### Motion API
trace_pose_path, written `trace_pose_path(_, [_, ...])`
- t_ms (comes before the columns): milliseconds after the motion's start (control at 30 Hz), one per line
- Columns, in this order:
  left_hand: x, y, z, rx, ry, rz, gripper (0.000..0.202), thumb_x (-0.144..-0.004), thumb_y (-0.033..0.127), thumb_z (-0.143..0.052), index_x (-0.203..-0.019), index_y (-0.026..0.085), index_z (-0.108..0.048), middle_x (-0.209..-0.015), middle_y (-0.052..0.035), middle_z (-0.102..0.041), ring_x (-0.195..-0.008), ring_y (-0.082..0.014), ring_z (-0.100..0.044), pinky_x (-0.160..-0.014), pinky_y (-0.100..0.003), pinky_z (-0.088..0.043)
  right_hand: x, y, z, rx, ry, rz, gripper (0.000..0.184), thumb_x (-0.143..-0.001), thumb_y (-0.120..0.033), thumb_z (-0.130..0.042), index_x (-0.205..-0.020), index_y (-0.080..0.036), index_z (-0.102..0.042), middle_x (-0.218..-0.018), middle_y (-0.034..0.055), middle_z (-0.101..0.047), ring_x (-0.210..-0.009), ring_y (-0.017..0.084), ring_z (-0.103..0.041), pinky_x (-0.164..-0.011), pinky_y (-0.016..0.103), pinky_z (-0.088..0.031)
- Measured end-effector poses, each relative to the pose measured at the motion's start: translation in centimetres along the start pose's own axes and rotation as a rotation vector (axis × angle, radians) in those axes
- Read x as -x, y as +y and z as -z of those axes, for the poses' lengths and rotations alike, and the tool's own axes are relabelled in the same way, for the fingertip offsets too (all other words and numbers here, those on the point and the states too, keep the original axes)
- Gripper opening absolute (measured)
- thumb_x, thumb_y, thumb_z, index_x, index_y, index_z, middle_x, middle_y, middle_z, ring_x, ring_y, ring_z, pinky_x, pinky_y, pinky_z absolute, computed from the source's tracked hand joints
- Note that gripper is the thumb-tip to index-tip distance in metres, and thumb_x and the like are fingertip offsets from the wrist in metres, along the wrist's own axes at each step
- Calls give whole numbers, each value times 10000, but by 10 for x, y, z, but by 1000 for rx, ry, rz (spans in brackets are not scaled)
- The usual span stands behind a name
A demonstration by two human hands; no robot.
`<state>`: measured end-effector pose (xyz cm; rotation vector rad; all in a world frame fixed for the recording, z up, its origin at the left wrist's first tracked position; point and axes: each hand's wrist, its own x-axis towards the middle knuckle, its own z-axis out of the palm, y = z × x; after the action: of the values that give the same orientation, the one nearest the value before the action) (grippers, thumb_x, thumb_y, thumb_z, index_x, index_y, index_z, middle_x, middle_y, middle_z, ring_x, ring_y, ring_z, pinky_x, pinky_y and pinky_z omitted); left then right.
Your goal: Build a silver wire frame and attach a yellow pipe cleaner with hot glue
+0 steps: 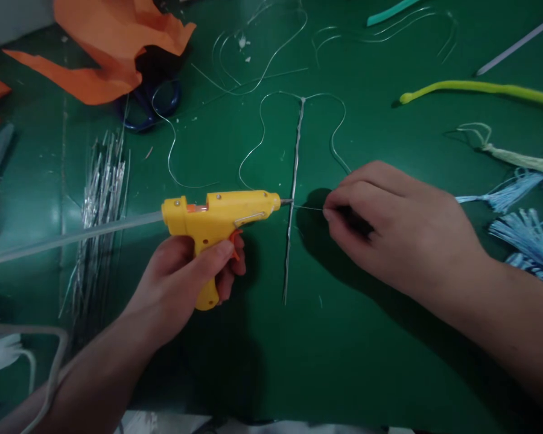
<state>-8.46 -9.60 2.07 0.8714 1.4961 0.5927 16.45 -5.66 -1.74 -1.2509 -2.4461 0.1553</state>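
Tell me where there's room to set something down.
Largely bare: the green tabletop below the twisted silver wire stem, between left forearm and right forearm. Crowded: left, with silver wire bundle and orange paper; right, with blue thread tassels.

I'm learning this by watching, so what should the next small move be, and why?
Probably a light squeeze of the orange trigger by the left hand, the right hand held steady: the yellow glue gun has its tip at the twisted wire, about where the thin strand pinched by the right hand meets it. Whether glue is there, I cannot tell.
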Motion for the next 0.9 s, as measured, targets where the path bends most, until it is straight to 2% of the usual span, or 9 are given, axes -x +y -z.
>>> trace_pose_path(200, [1,3,-3,-36,16,21,193,-819,326,-660,-801,133,-656,-681,5,-654,-466,-72,-567,-449,-176,-438,1,-1,-1,-14,27,-11,218,-937,-212,-494,-820,-145,-666,-915,113,-685,-710,192,-630,-505,310,-413])
trace_pose_path(367, [4,5,-9,-47,100,24,171,-818,302,-621,-774,140,-652,-657,16,-640,-452,-54,-538,-452,-169,-409,0,-1,0,-21,15,-20,203,-932,-196,-503,-810,-150,-658,-911,110,-682,-705,186,-621,-512,314,-414])
trace_pose_path(567, [4,6,-9,-50,98,42,178,-812,312,-632,-778,139,-654,-662,13,-647,-461,-63,-545,-467,-184,-417,1,-1,2,-22,-33,-74,193,-917,-189,-494,-795,-191,-644,-929,100,-680,-717,191,-612,-527,323,-421])
trace_pose_path(800, [3,2,-7,-23,90,9,169,-817,308,-647,-769,147,-668,-653,25,-650,-451,-54,-555,-440,-152,-414,1,0,1,-5,-18,-53,218,-939,-199,-488,-826,-164,-672,-937,102,-685,-710,179,-608,-518,311,-407])
trace_pose_path(900, [1,-5,-1,8,22,-27,194,-845,348,-660,-805,160,-686,-679,24,-668,-459,-61,-576,-434,-145,-431,1,0,0,-1,2,-38,229,-942,-212,-482,-820,-167,-670,-919,90,-681,-708,177,-609,-527,308,-410])
